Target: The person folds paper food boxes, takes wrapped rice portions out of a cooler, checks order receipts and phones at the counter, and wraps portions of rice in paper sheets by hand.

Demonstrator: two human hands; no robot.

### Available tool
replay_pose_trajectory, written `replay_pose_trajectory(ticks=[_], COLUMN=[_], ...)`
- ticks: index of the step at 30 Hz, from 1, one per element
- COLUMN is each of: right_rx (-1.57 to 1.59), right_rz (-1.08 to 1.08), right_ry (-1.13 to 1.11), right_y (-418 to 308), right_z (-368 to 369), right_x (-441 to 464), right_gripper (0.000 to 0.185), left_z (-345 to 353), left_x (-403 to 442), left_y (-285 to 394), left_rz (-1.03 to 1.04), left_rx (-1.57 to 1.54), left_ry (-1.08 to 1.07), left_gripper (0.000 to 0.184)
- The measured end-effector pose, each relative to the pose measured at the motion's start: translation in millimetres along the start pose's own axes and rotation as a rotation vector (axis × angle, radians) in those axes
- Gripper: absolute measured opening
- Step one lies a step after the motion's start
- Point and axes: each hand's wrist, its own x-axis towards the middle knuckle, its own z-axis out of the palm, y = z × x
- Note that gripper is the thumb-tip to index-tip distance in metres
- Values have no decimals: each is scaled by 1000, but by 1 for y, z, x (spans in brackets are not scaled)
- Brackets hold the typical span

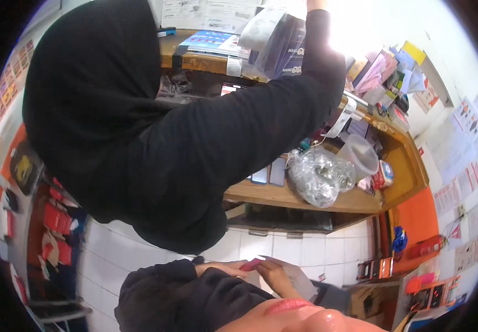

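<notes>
My left hand (225, 269) comes in from a dark sleeve at the lower left, its fingertips at a small dark-red flat item (251, 264). My right hand (275, 275) is on the other side of that item, fingers bent against it. The item's exact kind is not clear. Beside my right hand, a pale grey-white flat sheet or panel (297, 281) stands tilted, partly covered by the hand. Both hands are low in front of my body, above the tiled floor (327, 249).
A person in black (156, 144) leans across the left and middle, one arm stretched over the wooden counter (250, 195). Phones (277, 171), a clear plastic bag (322, 177) and a translucent tub (359, 155) lie on its shelf. An orange panel (416, 218) stands right.
</notes>
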Motion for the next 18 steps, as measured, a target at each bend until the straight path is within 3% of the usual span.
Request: replay_pose_trajectory(ticks=[3,6,8,9,11,12,13,15,18], right_rx=[-38,-31,20,102,259,372,378,385,401], right_rz=[-115,-159,-150,-150,-152,-135,-173,-206,-361], right_ry=[-40,-44,-28,40,158,187,227,155,47], right_y=[27,52,68,69,60,55,52,46,5], right_z=[-24,-29,-28,-34,-44,-46,-40,-15,1], right_x=[-18,-34,-44,-43,-34,-27,-21,-10,21], right_gripper=[26,25,25,24,24,25,22,19,15], left_z=[33,65,76,82,94,82,74,60,66], left_x=[35,63,68,71,67,57,60,67,-2], left_y=[10,21,32,38,29,34,6,-89,-81], left_rz=[99,-62,-42,-31,187,43,102,-26,71], left_rx=[-37,87,74,68,-79,79,75,56,81], left_ry=[81,162,238,276,497,418,418,576,455], left_gripper=[40,38,41,44,26,31,36,35,33])
